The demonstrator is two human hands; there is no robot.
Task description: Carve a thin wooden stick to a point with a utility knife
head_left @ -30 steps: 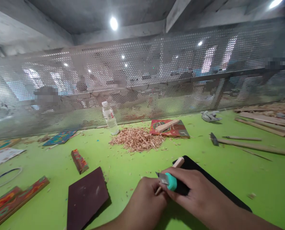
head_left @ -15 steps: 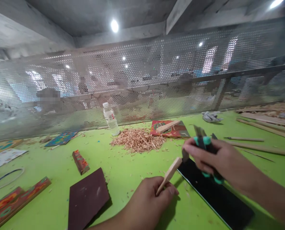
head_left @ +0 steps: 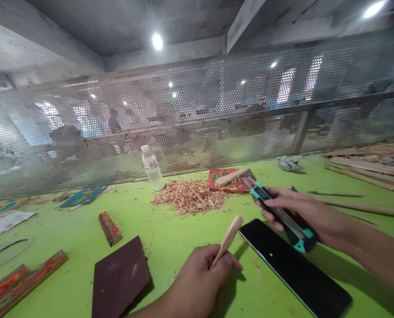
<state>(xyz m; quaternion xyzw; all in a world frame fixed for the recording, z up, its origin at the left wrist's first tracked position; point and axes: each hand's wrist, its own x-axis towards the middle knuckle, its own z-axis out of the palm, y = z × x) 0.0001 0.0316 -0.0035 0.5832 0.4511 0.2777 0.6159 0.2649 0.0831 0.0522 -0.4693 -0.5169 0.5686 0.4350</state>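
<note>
My left hand [head_left: 207,274] pinches the narrow end of a small carved wooden piece [head_left: 229,235], whose wider end points up and away. To its right, my right hand [head_left: 286,207] grips a black and teal utility knife [head_left: 279,215], its blade pointing up and left. Knife and wood are apart. Below the knife, a black phone [head_left: 294,267] lies on the green table [head_left: 170,247]. Beyond my hands is a heap of wood shavings [head_left: 190,197]. A wooden block [head_left: 232,177] rests on a red patterned board [head_left: 213,178] behind the heap.
A water bottle [head_left: 153,168] stands by the perforated screen [head_left: 197,128]. Dark brown sandpaper [head_left: 120,278] and a painted block [head_left: 110,228] lie left. Painted strips [head_left: 31,282] sit at the far left. Wooden strips [head_left: 365,165] and crumpled paper [head_left: 290,163] are at the right.
My right hand has turned the knife and drawn its blade away from the wood, up and left. The wooden piece in my left hand has shifted slightly left.
</note>
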